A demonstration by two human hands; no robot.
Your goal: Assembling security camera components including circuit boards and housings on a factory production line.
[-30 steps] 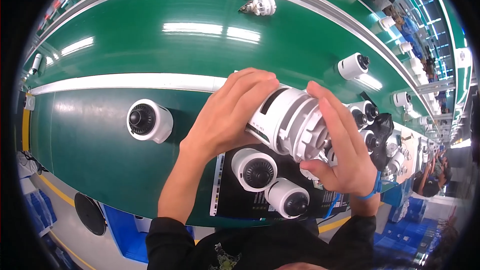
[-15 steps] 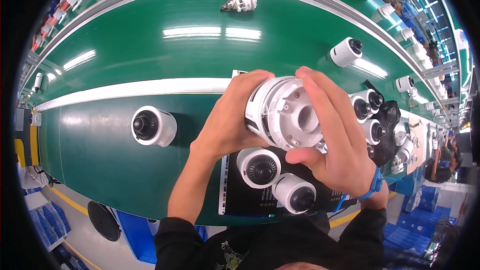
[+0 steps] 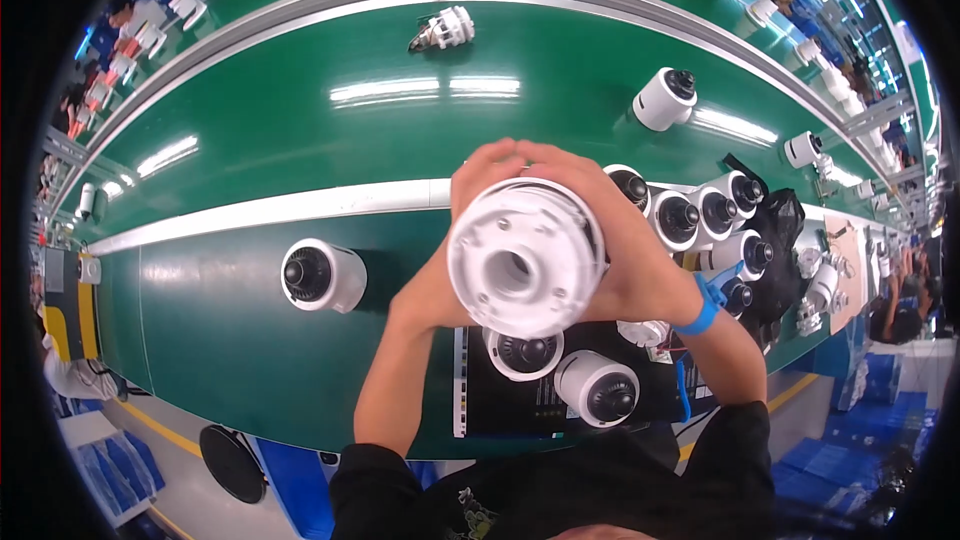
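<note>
— What have you got?
— A white camera housing, gripped in both hands: left hand wrapped round one side, right hand round the other, fingertips meeting over the top.
— And around your fingers?
— Just below them, two white dome cameras on a dark mat. Left, one camera on the green belt. Beyond my right fingers, a row of cameras.

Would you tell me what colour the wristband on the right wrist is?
Blue; the wristband shows in the head view, beside the white camera housing.
</note>
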